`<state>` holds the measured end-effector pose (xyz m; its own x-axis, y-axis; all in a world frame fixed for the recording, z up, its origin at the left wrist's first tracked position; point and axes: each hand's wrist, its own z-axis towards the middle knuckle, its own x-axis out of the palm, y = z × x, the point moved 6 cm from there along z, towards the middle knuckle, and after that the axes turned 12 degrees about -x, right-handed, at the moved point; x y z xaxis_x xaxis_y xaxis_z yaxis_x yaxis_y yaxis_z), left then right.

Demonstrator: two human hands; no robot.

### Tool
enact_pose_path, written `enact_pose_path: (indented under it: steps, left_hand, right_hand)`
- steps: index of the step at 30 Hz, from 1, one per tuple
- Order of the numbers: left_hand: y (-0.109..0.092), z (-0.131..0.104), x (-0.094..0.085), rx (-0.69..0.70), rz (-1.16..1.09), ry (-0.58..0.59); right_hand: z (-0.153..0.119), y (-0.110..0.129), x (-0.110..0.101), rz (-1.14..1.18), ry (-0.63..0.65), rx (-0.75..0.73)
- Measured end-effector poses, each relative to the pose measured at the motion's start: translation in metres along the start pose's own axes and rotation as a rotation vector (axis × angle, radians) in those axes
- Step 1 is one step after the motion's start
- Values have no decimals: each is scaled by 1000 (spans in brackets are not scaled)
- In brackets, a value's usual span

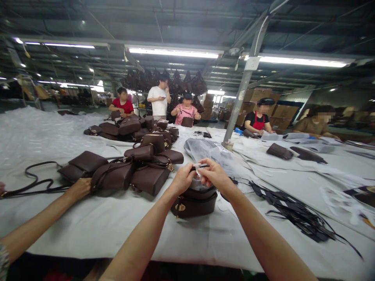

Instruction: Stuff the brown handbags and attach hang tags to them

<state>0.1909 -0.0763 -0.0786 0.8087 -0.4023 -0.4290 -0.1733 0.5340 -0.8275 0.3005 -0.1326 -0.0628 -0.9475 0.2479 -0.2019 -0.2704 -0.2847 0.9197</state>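
Observation:
A dark brown bag [195,205] with a gold round charm on its left front stands upright on the white-covered table, close in front of me. Above its top, my left hand [185,178] pinches a dark strap with a bit of white wrapping on it. My right hand [213,174] meets it from the right, its fingers closed on the same strap and wrapping. The two hands nearly touch. Clear plastic shows between them and the bag's top, partly hidden by the fingers.
Brown bags [113,173] lie piled at the left, where another person's hand [82,186] touches one. Black tags with cords [293,210] lie at the right. Behind my hands are a plastic bag [202,152] and a metal post [243,89]. Several people work across the table.

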Motion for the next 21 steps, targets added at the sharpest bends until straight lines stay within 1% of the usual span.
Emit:
enact_pose_path:
  steps: [6,11,15,17,21]
  left_hand:
    - [6,0,3,3,64,-57]
    - [6,-1,4,17,46,-64]
    - [6,-1,3,-19,38,-91]
    - [6,-2,4,-22,33,-87]
    - [3,-2,6,22,49,-47]
  right_hand:
    - [-1,-4,1,65,-123,-3]
    - [-4,-5,4,100,-112,0]
    - [-5,-6,4,121,-156,-26]
    - [-6,-7,4,126,-168,-37]
    - [-3,-8,2,104,-122,-22]
